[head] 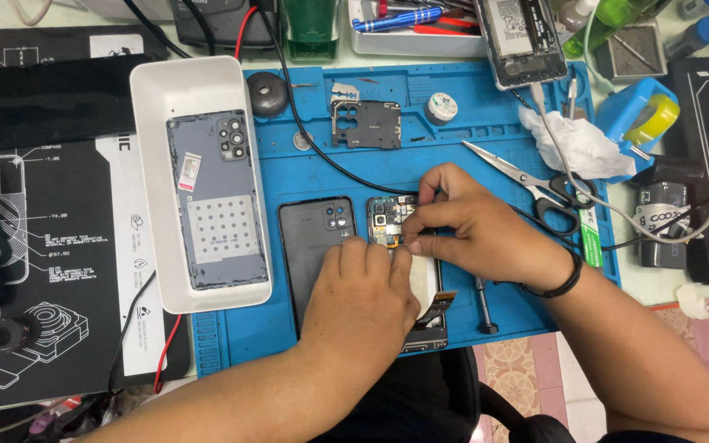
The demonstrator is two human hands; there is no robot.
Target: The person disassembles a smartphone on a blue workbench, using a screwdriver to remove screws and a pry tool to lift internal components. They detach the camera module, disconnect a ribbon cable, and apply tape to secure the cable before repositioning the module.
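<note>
Opened phone (394, 226), back cover (315, 246) off at its left, board exposed. Left hand (363, 299) flat on the phone; right hand (473, 226) pinching, apparently, a small board part.

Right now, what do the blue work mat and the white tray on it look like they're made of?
The blue work mat looks like matte silicone or soft rubber, judging by its moulded compartments and ribbed edge. The white tray looks like smooth rigid plastic, with rounded corners and an even sheen, though melamine is possible.
</note>
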